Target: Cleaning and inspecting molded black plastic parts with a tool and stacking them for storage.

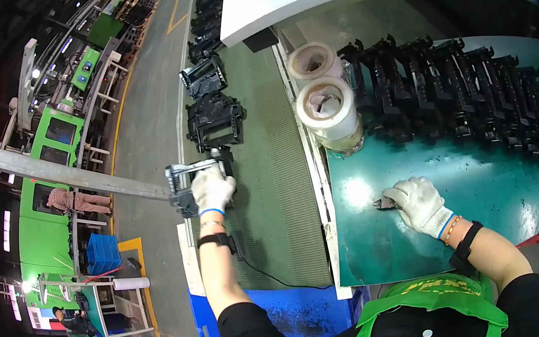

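Observation:
My left hand [213,189], in a white knit glove, is closed on the top of a black plastic frame [181,191] at the near end of a row on the conveyor's left side. My right hand [419,203], gloved as well, is closed around a small pair of side cutters [385,204] above the green tabletop [402,258]. Their dark tip points left out of the fingers; the handles are hidden in the palm. Just beyond my left hand lie another black frame [215,121] and one with a pale, shiny edge [204,76].
The green belt [273,190] runs between floor and table. Two rolls of clear film [326,107] stand at the table's left edge, beside several black frames [462,93] standing in a row. A blue bin [289,318] with dark scraps sits below the belt's near end. A grey bar [53,168] crosses at left.

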Available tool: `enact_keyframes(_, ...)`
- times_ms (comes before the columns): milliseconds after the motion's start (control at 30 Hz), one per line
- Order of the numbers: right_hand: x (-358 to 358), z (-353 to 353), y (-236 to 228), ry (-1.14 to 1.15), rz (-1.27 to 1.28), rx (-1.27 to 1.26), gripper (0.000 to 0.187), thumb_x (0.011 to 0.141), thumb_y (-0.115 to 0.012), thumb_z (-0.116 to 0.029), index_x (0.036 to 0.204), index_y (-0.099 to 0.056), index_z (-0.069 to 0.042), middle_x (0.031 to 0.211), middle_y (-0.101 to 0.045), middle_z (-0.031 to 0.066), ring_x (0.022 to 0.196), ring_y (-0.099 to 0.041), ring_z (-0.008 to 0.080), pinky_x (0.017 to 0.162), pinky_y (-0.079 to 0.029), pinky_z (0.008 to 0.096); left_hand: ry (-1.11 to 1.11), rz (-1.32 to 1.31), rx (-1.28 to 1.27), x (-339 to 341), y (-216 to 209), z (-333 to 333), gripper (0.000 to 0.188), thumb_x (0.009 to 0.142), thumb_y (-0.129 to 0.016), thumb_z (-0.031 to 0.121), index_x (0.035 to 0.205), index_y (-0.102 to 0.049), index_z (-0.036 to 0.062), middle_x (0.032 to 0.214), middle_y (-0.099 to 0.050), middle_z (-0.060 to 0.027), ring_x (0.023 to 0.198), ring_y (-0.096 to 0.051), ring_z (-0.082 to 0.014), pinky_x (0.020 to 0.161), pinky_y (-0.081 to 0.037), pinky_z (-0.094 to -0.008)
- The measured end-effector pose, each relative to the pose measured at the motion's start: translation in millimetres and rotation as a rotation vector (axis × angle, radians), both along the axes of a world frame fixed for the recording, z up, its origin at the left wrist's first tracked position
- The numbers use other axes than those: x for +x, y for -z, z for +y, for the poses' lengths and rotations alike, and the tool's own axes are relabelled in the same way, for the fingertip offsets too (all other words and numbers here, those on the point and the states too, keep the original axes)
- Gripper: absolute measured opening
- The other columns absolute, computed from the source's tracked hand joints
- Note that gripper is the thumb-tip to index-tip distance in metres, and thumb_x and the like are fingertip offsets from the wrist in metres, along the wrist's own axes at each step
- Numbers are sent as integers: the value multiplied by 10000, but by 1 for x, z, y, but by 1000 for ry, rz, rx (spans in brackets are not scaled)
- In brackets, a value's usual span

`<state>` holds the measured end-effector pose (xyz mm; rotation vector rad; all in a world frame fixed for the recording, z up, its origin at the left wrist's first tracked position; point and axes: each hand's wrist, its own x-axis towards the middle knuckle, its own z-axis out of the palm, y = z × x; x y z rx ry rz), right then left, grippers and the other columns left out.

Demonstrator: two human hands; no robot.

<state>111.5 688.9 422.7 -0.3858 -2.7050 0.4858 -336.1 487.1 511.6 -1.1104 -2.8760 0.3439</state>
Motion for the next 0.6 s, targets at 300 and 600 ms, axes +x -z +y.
enact_keyframes(300,-6,1,0,-30,-23,-36,289,813,-689,-144,1102,-683,-152,862,-667,65,780,-668,318,676,-527,455,-298,-223,181,-58,29,-6,607,775,-681,375,1257,-632,9,1191,-708,-275,1158,-661,-426,1013,-505,-477)
enact_keyframes(600,2,1,10,-19,19,2,324,768,-703,-125,1090,-680,-147,865,-676,54,794,-653,310,699,-518,447,-205,-145,-24,2,-9,-10,806,805,-723,622,1326,-592,21,1244,-688,-274,1186,-650,-425,1028,-493,-486)
